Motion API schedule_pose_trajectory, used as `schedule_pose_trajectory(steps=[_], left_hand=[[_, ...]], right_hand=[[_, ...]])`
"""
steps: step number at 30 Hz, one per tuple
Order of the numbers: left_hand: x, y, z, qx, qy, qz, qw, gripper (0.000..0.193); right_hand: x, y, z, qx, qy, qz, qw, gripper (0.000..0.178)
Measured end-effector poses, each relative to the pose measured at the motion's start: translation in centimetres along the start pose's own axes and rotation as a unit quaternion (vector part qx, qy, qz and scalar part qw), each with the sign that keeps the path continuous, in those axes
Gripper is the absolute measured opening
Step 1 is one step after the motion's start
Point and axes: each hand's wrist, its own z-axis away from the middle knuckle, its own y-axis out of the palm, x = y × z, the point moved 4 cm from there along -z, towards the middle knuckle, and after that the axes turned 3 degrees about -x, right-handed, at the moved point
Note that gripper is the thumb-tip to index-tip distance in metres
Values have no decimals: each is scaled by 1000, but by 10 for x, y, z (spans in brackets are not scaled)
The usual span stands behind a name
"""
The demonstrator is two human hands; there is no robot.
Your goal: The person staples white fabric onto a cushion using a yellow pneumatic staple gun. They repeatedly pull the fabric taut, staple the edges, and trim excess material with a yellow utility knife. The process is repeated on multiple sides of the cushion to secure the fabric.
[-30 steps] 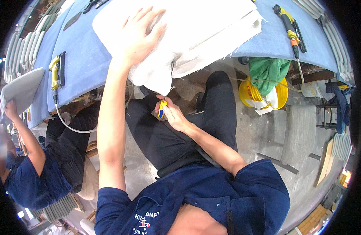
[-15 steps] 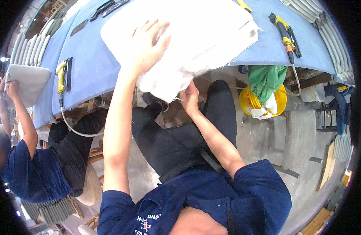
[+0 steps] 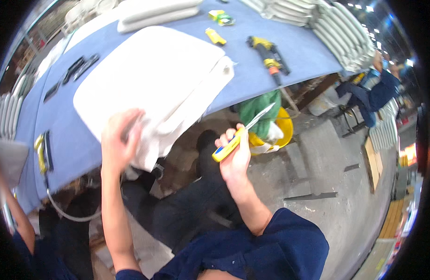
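Note:
My right hand (image 3: 237,158) is closed around the yellow-and-blue handles of a pair of scissors (image 3: 229,145), their slim metal blades pointing up and away over the floor. A pale, padded seat panel (image 3: 154,70) lies on the blue-covered table, with loose white fabric (image 3: 152,151) hanging over the near edge. At its near left side, my left hand (image 3: 121,140) has curled fingers and thumb around the fabric's edge. Motion blur softens that hand, and its fingertips are partly lost against the white.
Staple guns lie on the blue table (image 3: 103,84): one at the right (image 3: 269,53), another at the left (image 3: 44,151). Black tools (image 3: 79,67) rest behind the panel. Stacked grey panels (image 3: 341,37) stand far right. Beneath the table edge is a yellow bucket (image 3: 285,128) with green cloth. Other people work at either side.
My right hand has come out from beneath the fabric and now shows scissors. My left hand has slid from flat on the panel to its near edge. The view has swung right.

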Motion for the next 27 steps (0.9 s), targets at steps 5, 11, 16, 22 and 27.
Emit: schedule_pose_trajectory(steps=[5,11,16,22,27], left_hand=[[-50,20,7,38,110,-168,979,33],[-36,18,21,59,150,-210,964,26],[-25,26,24,40,110,-225,967,14],[-36,26,28,42,93,-210,972,11],[-12,-6,65,54,59,-46,996,9]], right_hand=[[63,25,-4,150,-202,280,926,34],[115,88,-137,-4,-453,697,555,73],[89,65,-65,67,-532,540,649,42],[-8,-105,56,97,-288,678,669,33],[-20,-117,28,176,-168,693,679,20]])
